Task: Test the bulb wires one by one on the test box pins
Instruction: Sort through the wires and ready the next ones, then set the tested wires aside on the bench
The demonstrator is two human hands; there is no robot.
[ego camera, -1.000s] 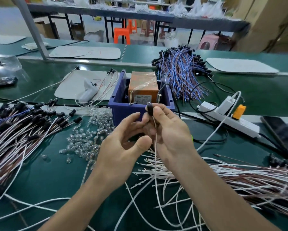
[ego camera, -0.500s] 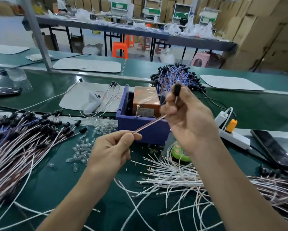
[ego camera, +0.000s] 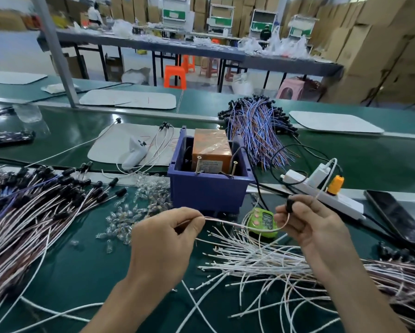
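A warehouse floor stacked with cardboard cartons lies behind a long green workbench (ego camera: 81,272); on the bench a blue plastic bin (ego camera: 207,189) holds the orange test box (ego camera: 212,146), and two upright metal pins (ego camera: 234,167) rise at the box's near edge. Both hands are low in front of the bin, apart from each other, with one bulb wire (ego camera: 240,224) stretched between them; the left hand (ego camera: 164,239) pinches the wire's bare end between thumb and forefinger, and the right hand (ego camera: 314,227) is clamped on the black bulb holder (ego camera: 290,205) at the other end. The wire sags slightly over a green digital timer (ego camera: 261,221), below the pins and not touching them. A pile of loose white wires (ego camera: 261,260) spreads under the hands; a bundle of wires with black holders (ego camera: 33,200) lies to the left, with small clear bulbs (ego camera: 134,212) scattered beside it; a blue and purple wire bundle (ego camera: 259,131) sits behind the bin; a white power strip (ego camera: 321,191) and a dark phone (ego camera: 398,216) lie to the right.
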